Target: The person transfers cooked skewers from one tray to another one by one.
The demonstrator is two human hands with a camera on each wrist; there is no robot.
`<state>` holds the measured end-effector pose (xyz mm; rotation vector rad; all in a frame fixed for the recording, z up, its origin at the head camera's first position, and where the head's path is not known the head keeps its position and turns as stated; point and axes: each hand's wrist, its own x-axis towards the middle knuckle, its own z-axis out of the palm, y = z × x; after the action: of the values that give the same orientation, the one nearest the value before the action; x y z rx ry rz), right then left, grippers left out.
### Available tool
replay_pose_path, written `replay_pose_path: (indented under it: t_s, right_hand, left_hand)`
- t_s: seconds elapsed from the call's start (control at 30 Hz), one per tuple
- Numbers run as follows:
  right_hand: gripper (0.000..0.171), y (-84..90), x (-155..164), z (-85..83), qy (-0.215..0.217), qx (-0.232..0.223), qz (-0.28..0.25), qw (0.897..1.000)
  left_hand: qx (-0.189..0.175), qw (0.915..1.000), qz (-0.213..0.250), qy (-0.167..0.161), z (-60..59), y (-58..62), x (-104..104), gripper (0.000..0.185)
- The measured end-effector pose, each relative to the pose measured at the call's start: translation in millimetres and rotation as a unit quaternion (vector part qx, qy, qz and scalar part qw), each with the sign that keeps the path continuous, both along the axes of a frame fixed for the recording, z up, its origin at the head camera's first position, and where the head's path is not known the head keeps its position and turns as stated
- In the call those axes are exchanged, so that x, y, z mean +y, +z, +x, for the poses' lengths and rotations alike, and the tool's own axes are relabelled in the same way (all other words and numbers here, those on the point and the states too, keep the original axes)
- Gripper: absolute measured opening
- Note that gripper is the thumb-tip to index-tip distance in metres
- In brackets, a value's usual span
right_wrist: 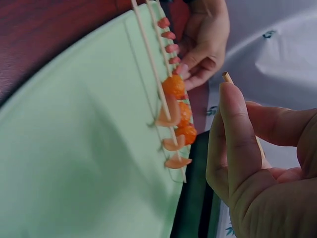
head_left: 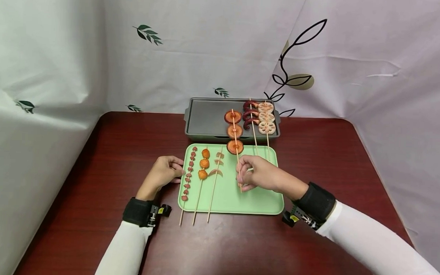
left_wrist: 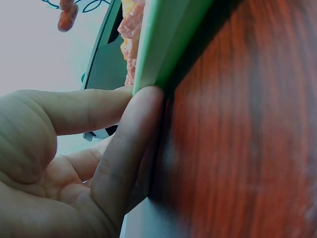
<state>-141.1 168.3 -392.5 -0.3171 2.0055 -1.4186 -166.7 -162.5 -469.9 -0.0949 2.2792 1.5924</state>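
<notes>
Over the pale green rectangular plastic tray, pinches with the right hand the bare lower end of a thin bamboo skewer threaded with three round orange-red slices. Keeps thumb and fingertips closed narrowly round the stick, its blunt tip poking out above the fingers in the right wrist view. Rests two of the slices inside the dark grey metal baking tray and the third right at the border between the two trays.

Presses with the left hand against the left rim of the green tray, fingertips on its edge, clasping nothing.

Leaves three more skewers lying side by side on the green tray: small red pieces, orange balls, pale crescent slices. Shows two others on the grey tray, dark red curled sausages and lotus root rounds, all on the dark red wooden worktop.

Looks like the middle of shifting one skewer between trays, grip already made. Calls next for a level carry, keeping the pinch firm so the slices neither slide nor knock the neighbouring skewers.
</notes>
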Motion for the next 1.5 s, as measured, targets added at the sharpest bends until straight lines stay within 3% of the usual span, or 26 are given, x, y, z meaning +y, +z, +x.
replay_pose_path:
  t_s: [0.5, 0.9, 1.5]
  right_hand:
    - [0.017, -18.1, 3.3, 34.7, 0.026, -0.015, -0.003, 1.0]
    - [0.012, -31.4, 0.8, 56.3, 0.003, -0.054, -0.032, 0.998]
    - [0.015, -48.6, -1.0, 55.5, -0.025, -0.08, -0.039, 0.996]
  left_hand:
    - [0.004, 1.0, -0.005, -0.001, 0.3, 0.4, -0.3, 0.028]
    - [0.001, 1.0, 0.003, 0.005, 0.7, 1.1, 0.3, 0.029]
    - [0.007, 1.0, -0.002, 0.002, 1.5, 0.9, 1.5, 0.028]
